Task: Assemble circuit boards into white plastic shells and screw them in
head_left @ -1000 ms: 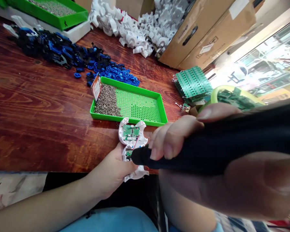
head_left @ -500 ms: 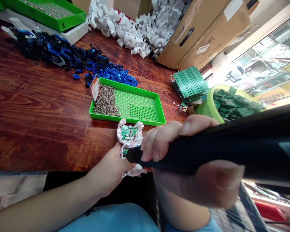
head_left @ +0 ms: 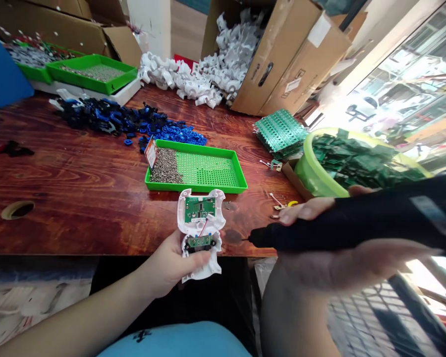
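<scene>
My left hand [head_left: 180,263] grips an opened white plastic housing [head_left: 182,218] by its lower half, the thumb lying across the front. A green circuit board [head_left: 199,209] sits in the upper half, and a smaller board [head_left: 200,241] in the lower; a thin red and white wire joins them. My right hand [head_left: 319,263] is wrapped round a black electric screwdriver [head_left: 301,235]. Its thin bit points left, apart from the housing. Just beyond the housing stands a green tray [head_left: 241,173] with small screws [head_left: 166,166] heaped at its left end.
Blue rings [head_left: 182,134] and black parts [head_left: 100,116] lie piled behind the tray. White shells [head_left: 193,82] spill from a cardboard box [head_left: 278,59]. At right are stacked green circuit panels [head_left: 280,130] and a yellow-green basket [head_left: 312,168] of boards. The table has a round hole [head_left: 18,210] at left.
The screwdriver has drawn back to the right, off the lower part of the housing. Both boards now show more fully. The camera view has shifted, bringing more of the table's left side into sight.
</scene>
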Demonstrator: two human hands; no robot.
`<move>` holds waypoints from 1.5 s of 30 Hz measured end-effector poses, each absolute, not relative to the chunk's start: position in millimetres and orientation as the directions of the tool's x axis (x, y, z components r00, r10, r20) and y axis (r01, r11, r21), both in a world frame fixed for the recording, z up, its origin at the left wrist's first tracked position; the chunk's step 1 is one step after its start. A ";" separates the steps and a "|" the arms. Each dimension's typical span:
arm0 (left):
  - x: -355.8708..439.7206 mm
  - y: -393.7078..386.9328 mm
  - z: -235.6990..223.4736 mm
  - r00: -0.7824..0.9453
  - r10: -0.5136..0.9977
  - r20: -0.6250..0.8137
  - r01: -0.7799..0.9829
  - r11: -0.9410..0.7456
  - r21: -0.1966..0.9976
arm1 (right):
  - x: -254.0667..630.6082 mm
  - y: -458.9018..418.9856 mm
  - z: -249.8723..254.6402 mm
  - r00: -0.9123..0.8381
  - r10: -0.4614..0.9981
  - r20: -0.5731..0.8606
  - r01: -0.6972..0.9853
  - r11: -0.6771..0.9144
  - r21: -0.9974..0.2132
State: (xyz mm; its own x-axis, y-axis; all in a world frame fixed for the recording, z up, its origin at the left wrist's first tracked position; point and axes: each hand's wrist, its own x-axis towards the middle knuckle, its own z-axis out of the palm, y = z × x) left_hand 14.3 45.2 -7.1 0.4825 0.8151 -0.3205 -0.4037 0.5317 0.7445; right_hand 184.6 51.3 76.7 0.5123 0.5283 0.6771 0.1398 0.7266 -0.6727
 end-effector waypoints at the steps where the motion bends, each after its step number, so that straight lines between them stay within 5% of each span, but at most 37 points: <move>1: 13.4 42.1 -5.7 0.481 0.817 -0.319 -0.388 0.525 0.758 | 187.9 47.9 71.9 0.545 0.523 0.656 0.139 0.715 -0.686; 13: 2.7 -2.4 13.3 0.469 0.846 -0.252 -0.162 0.364 0.917 | 206.0 5.5 52.5 0.478 0.450 0.754 0.419 0.638 -0.646; 16: 6.1 -11.6 13.3 0.426 0.880 -0.210 -0.159 0.301 0.940 | 207.6 -4.2 47.0 0.511 0.273 0.815 0.593 0.575 -0.564; 19: 10.4 -19.7 14.5 0.375 0.911 -0.173 -0.124 0.234 0.964 | 211.4 -20.5 41.3 0.383 0.009 0.924 0.791 0.513 -0.333; 22: 13.1 -25.2 16.3 0.369 0.922 -0.114 -0.074 0.152 0.986 | 212.9 -38.7 43.2 -0.020 0.290 0.957 0.760 0.626 -0.174; 24: 14.2 -27.5 17.8 0.391 0.916 -0.086 -0.048 0.114 0.992 | 211.4 -46.7 48.1 -0.296 0.482 0.825 0.690 0.705 -0.165; 26: 14.8 -29.0 19.5 0.404 0.913 -0.060 -0.028 0.078 0.997 | 208.7 -50.2 52.9 -0.425 0.520 0.741 0.677 0.726 -0.120; 37: 13.6 -30.2 6.4 0.633 0.766 0.110 0.077 -0.204 0.976 | 204.0 -57.5 51.2 -0.575 0.373 0.728 0.680 0.712 0.173; 45: 17.8 -34.0 5.6 0.677 0.680 0.282 0.062 -0.434 0.899 | 198.1 -58.7 29.5 -0.407 0.276 0.871 0.711 0.694 0.113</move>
State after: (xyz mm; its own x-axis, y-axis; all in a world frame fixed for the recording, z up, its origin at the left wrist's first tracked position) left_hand 17.8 -34.0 5.6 0.6768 0.6801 0.2818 0.0617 -0.4338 0.8989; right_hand 198.1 -58.7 29.5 -0.4069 0.2756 0.8709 0.7113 0.6938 0.1127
